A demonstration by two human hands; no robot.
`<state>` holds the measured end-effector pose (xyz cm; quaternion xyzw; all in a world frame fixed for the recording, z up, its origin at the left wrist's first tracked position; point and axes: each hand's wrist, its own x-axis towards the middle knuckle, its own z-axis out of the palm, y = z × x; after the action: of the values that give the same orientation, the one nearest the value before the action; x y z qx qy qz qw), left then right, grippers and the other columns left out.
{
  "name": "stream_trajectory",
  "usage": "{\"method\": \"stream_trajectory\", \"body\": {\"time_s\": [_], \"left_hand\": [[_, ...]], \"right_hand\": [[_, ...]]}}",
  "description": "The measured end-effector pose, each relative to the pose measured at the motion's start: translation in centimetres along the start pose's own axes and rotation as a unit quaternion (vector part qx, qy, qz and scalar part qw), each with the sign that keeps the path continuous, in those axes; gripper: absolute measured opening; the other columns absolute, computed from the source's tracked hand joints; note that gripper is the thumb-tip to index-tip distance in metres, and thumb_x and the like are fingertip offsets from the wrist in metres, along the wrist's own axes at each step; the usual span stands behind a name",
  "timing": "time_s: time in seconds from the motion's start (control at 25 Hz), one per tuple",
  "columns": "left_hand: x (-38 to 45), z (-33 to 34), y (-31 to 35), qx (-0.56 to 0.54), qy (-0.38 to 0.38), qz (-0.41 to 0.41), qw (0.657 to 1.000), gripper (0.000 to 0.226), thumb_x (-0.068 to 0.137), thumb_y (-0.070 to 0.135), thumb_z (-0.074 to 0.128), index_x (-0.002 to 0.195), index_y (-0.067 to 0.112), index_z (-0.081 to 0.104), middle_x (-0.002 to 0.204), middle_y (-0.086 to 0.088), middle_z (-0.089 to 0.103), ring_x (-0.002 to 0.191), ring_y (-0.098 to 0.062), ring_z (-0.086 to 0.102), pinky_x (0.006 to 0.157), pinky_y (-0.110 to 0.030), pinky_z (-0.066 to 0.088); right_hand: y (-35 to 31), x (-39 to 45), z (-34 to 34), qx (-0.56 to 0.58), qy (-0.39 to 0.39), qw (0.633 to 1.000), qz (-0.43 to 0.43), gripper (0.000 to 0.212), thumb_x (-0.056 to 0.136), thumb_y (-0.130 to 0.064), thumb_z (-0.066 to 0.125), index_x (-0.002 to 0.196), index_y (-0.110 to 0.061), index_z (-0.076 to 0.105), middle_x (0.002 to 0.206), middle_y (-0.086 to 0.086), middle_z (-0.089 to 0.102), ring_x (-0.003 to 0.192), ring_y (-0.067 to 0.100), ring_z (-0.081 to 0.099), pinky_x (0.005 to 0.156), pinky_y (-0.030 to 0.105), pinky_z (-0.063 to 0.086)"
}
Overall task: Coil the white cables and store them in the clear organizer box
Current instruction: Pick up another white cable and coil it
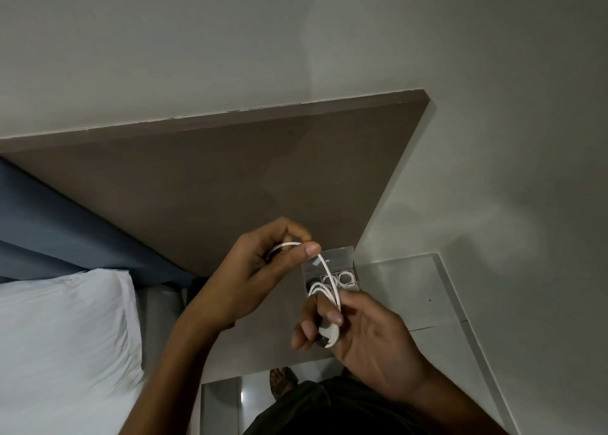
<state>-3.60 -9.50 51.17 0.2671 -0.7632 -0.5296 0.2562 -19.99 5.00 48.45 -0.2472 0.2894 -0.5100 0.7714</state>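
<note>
A white cable (329, 270) runs between both of my hands above the brown table (230, 178). My left hand (263, 270) pinches one stretch of it between thumb and fingers. My right hand (355, 332) grips a small bundle of loops of the same cable, with a white plug end showing under the fingers. Behind the cable, the clear organizer box (342, 263) sits near the table's right edge with its lid up. Two coiled white cables lie in its compartments; my hands hide its front part.
The table's right edge runs diagonally beside a pale tiled floor (411, 290). A white pillow (65, 336) and blue bedding (65, 230) lie to the left. A foot and dark clothing show at the bottom.
</note>
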Motion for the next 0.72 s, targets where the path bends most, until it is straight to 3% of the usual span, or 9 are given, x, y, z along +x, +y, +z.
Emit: {"method": "stream_trajectory", "body": {"time_s": [0.12, 0.24, 0.32, 0.36, 0.44, 0.56, 0.72], "left_hand": [[0.0, 2.2, -1.5, -0.042, 0.022, -0.037, 0.998, 0.011, 0.104, 0.013, 0.066, 0.098, 0.005, 0.070, 0.081, -0.013, 0.064, 0.070, -0.028, 0.059, 0.069, -0.033, 0.050], [-1.0, 4.3, -2.5, -0.123, 0.014, -0.069, 0.990, 0.012, 0.104, -0.004, 0.057, 0.102, -0.009, 0.069, 0.089, -0.013, 0.070, 0.082, -0.020, 0.068, 0.078, -0.024, 0.057], [-2.2, 5.3, -3.1, -0.171, 0.007, -0.100, 0.980, 0.024, 0.105, 0.005, 0.054, 0.110, -0.012, 0.069, 0.097, -0.027, 0.072, 0.087, -0.036, 0.070, 0.081, -0.030, 0.059], [-2.8, 5.6, -3.2, -0.192, 0.002, -0.123, 0.974, 0.027, 0.106, 0.011, 0.054, 0.112, -0.008, 0.072, 0.094, -0.032, 0.068, 0.079, -0.043, 0.062, 0.074, -0.033, 0.056], [-3.8, 5.7, -3.4, -0.199, -0.013, -0.160, 0.967, 0.023, 0.108, 0.016, 0.057, 0.109, 0.006, 0.079, 0.084, -0.029, 0.060, 0.066, -0.031, 0.046, 0.064, -0.031, 0.044], [-4.3, 5.4, -3.7, -0.142, -0.017, -0.158, 0.977, 0.025, 0.106, 0.013, 0.064, 0.122, 0.018, 0.082, 0.093, -0.004, 0.079, 0.070, -0.010, 0.058, 0.067, -0.026, 0.051], [-3.7, 5.6, -3.2, -0.124, 0.055, -0.128, 0.982, 0.016, 0.098, 0.012, 0.074, 0.111, 0.012, 0.083, 0.101, -0.007, 0.084, 0.078, -0.018, 0.075, 0.074, -0.026, 0.062]], "right_hand": [[-0.4, 0.0, 1.0, 0.132, -0.037, 0.991, -0.007, 0.042, 0.107, -0.031, 0.026, 0.078, -0.013, 0.051, 0.084, 0.013, 0.061, 0.090, 0.031, 0.068, 0.090, 0.039, 0.054], [-2.0, 0.2, 1.2, 0.142, -0.024, 0.989, -0.020, 0.037, 0.107, -0.025, 0.032, 0.075, -0.014, 0.048, 0.077, 0.010, 0.056, 0.079, 0.027, 0.064, 0.082, 0.035, 0.056], [-3.2, 0.3, 0.5, 0.144, -0.014, 0.988, -0.046, 0.039, 0.108, -0.023, 0.033, 0.076, -0.013, 0.051, 0.078, 0.010, 0.059, 0.082, 0.027, 0.066, 0.084, 0.035, 0.056], [-3.6, 0.3, 0.0, 0.141, -0.001, 0.988, -0.055, 0.039, 0.109, -0.025, 0.034, 0.077, -0.011, 0.052, 0.080, 0.010, 0.061, 0.085, 0.027, 0.068, 0.088, 0.037, 0.056], [-4.0, 0.6, -1.0, 0.114, 0.052, 0.990, -0.067, 0.039, 0.109, -0.028, 0.039, 0.081, -0.011, 0.059, 0.088, 0.011, 0.067, 0.100, 0.029, 0.074, 0.099, 0.040, 0.056], [-3.3, 1.1, -2.2, 0.060, 0.128, 0.985, -0.101, 0.040, 0.113, -0.026, 0.039, 0.097, -0.008, 0.072, 0.117, 0.016, 0.079, 0.132, 0.034, 0.071, 0.117, 0.036, 0.053], [-1.9, 2.8, -2.2, -0.065, 0.182, 0.974, -0.115, 0.047, 0.112, -0.033, 0.035, 0.141, -0.015, 0.067, 0.152, 0.001, 0.068, 0.148, 0.015, 0.058, 0.127, 0.030, 0.039]]}}
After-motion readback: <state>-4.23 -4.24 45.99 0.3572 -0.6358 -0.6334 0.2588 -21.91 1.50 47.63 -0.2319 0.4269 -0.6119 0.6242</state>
